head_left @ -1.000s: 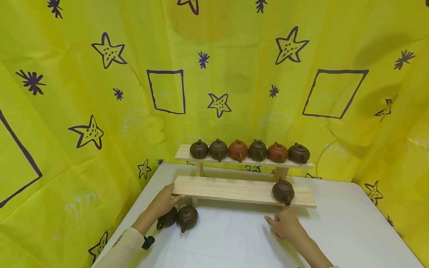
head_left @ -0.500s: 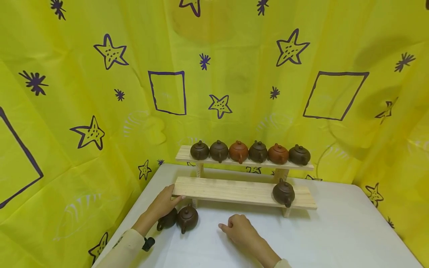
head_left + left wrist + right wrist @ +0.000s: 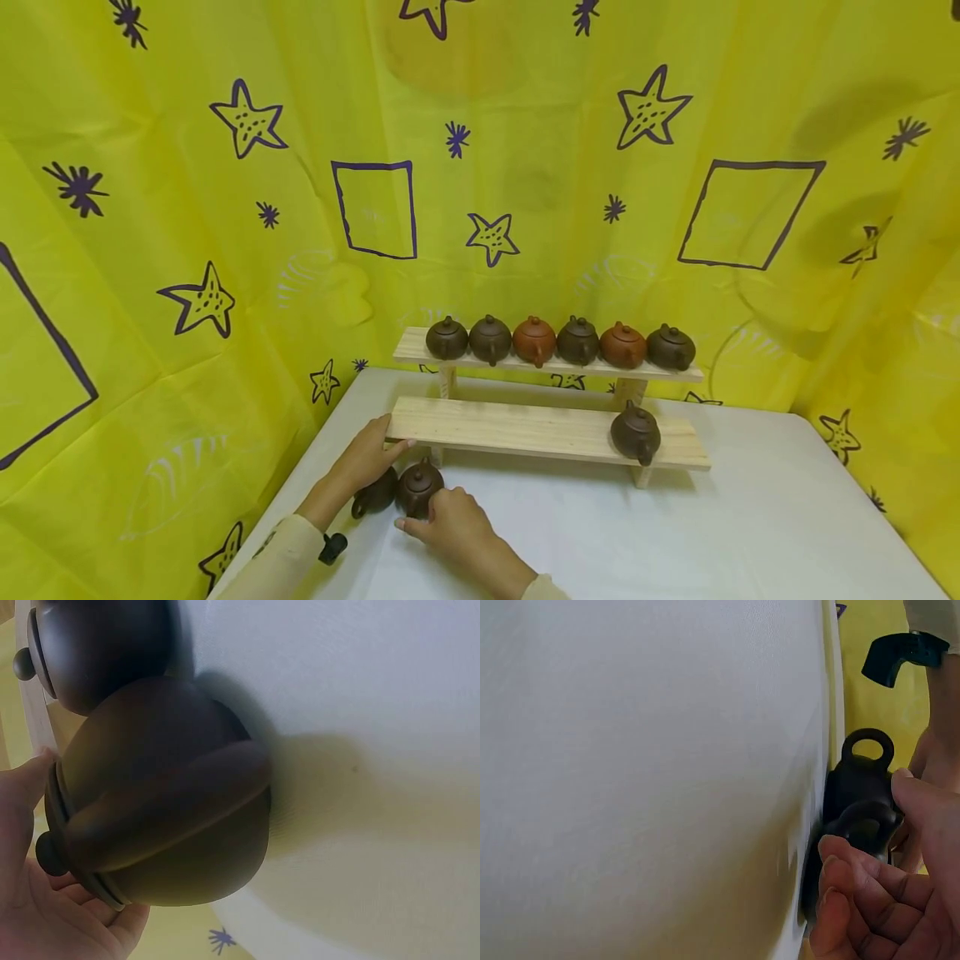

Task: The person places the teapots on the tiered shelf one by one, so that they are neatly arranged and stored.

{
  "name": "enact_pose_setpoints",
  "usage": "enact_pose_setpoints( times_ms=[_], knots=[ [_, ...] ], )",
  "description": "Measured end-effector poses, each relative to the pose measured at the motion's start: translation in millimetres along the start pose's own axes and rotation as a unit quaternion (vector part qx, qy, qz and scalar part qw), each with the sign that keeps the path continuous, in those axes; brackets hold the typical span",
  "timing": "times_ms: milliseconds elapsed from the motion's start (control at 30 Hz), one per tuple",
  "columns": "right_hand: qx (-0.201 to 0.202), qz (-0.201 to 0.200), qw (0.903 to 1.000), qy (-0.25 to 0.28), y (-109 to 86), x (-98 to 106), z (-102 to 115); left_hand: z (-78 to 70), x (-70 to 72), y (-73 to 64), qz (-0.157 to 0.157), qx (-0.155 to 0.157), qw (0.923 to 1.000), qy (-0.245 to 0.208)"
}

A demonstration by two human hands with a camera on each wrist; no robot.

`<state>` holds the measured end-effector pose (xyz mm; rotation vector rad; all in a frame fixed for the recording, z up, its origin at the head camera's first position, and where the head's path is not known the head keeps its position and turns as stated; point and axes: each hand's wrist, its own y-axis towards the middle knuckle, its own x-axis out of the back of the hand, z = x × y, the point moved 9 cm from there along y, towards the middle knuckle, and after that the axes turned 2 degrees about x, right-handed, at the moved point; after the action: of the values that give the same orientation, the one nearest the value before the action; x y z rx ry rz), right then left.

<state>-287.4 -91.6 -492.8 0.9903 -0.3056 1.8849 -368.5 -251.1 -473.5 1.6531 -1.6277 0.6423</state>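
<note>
My left hand (image 3: 367, 454) grips the left end of the lower wooden shelf board (image 3: 510, 427), thumb along its front edge. Below that hand stands a dark brown teapot (image 3: 380, 492), partly hidden by it; in the left wrist view this teapot (image 3: 165, 847) fills the middle, handle toward the camera. Beside it stands a second dark brown teapot (image 3: 418, 482). My right hand (image 3: 457, 529) is at this second teapot's handle side, thumb and bent fingers apart. In the right wrist view the handle (image 3: 877, 810) shows between thumb and fingertips; contact is unclear.
Several teapots, dark ones and two reddish ones (image 3: 535, 340), line the upper shelf board (image 3: 408, 343). Another dark teapot (image 3: 635, 433) sits near the lower board's right end. The white table (image 3: 600, 542) is bordered by a yellow patterned curtain (image 3: 525, 108).
My right hand has moved left across the table, from below the teapot on the lower board to the second teapot on the table. The left hand has stayed in place.
</note>
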Motion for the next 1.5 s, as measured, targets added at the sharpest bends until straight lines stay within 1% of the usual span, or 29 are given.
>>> enact_pose_setpoints(
  times_ms=[167, 367, 500, 600, 733, 867, 1100, 1233, 1333, 1500],
  knots=[
    [-0.011, -0.009, 0.9997, -0.018, 0.0, 0.7, 0.5, -1.8, 0.4, -0.4, 0.002, -0.001, 1.0, 0.001],
    [-0.027, 0.002, 0.9994, -0.022, -2.7, 8.3, -6.2, -2.2, 0.9, 0.8, 0.0, -0.001, 1.0, 0.006],
    [-0.031, 0.006, 0.9984, -0.046, -0.3, 14.1, -10.0, -2.8, 2.1, 0.9, -0.001, 0.0, 1.0, 0.002],
    [-0.027, 0.01, 0.9973, -0.068, 4.2, 15.1, -10.5, -3.2, 2.5, 0.0, -0.001, 0.001, 1.0, 0.001],
    [-0.018, 0.015, 0.9947, -0.1, 9.0, 13.1, -8.9, -4.1, 1.6, -0.5, 0.002, -0.001, 1.0, 0.006],
    [-0.011, 0.032, 0.9916, -0.125, 9.9, 10.7, -5.9, -5.8, 2.2, -0.4, 0.002, -0.005, 0.9999, 0.009],
    [-0.025, 0.046, 0.9863, -0.157, 12.1, 11.0, -5.6, -6.9, 4.1, -0.3, 0.001, -0.007, 0.9999, 0.011],
    [-0.023, 0.05, 0.9825, -0.178, 11.5, 10.2, -4.5, -6.3, 3.8, -0.7, 0.002, -0.004, 0.9999, 0.013],
    [-0.018, 0.052, 0.9829, -0.176, 8.5, 10.5, -4.2, -5.3, 3.4, -1.0, 0.003, -0.002, 0.9999, 0.015],
    [-0.011, 0.049, 0.989, -0.139, -0.3, 13.9, -9.8, -2.8, 2.5, -1.6, 0.005, 0.002, 0.9999, 0.015]
  ],
)
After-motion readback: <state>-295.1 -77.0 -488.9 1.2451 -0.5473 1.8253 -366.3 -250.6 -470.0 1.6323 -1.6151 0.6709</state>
